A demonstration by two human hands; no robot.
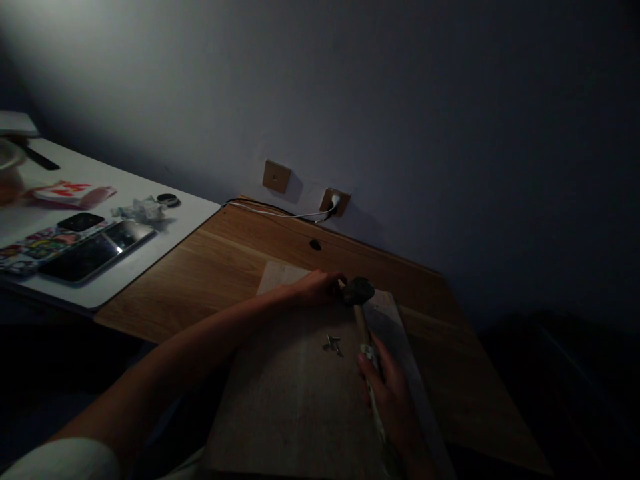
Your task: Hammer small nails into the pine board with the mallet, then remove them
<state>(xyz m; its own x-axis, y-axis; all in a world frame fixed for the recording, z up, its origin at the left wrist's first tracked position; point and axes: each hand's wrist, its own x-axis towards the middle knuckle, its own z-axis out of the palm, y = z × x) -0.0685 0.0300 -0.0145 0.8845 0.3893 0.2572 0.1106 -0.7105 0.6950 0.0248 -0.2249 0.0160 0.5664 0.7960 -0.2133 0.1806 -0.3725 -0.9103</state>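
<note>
My right hand (389, 393) is wrapped round the wooden handle of a hammer (358, 292), whose dark head rests near the far edge of a pale wooden board (295, 400). My left hand (320, 288) reaches across the board, its fingers pinched together right beside the hammer head; what they hold is too small and dark to make out. A few loose nails (333, 344) lie on the board between my two hands.
The board lies on a brown wooden desk (220, 260) against a grey wall with a switch (276, 176) and a socket with a white cable (334, 200). A white table (185, 207) to the left carries phones (100, 251), a packet and small items.
</note>
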